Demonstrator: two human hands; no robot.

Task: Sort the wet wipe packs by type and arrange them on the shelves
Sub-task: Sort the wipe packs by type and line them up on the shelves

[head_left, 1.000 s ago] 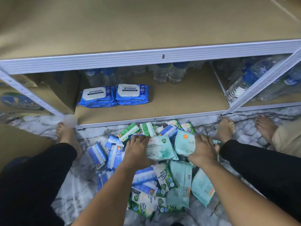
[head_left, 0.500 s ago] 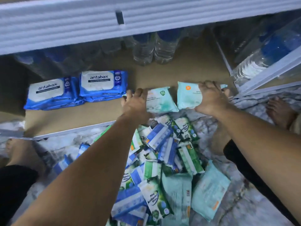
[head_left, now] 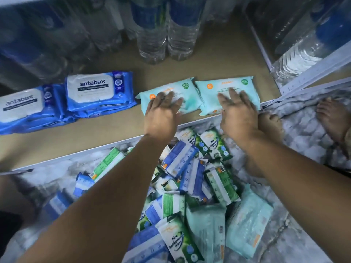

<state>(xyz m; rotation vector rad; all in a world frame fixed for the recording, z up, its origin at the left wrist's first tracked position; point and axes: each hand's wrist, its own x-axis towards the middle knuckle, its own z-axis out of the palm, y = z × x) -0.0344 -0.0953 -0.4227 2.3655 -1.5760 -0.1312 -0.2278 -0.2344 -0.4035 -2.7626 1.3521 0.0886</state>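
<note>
Two pale teal wipe packs lie side by side on the bottom shelf board [head_left: 117, 128]. My left hand [head_left: 161, 114] rests flat with straight fingers on the left teal pack [head_left: 182, 90]. My right hand [head_left: 237, 112] lies flat on the right teal pack [head_left: 224, 88]. Left of them stand two stacks of blue antabax packs [head_left: 98, 92], the other stack [head_left: 24, 109] further left. On the floor below my arms lies a pile of mixed packs [head_left: 190, 186]: blue, green pine and teal ones.
Clear water bottles [head_left: 167, 35] stand at the back of the shelf, more behind the white slanted brace [head_left: 313, 73] at right. Bare feet [head_left: 334, 120] rest on the marble-patterned floor at right. The shelf's white front rail [head_left: 76, 152] runs across.
Both hands carried the two teal packs from the floor pile up onto the shelf and set them down; the fingers have straightened and now lie flat on the packs.
</note>
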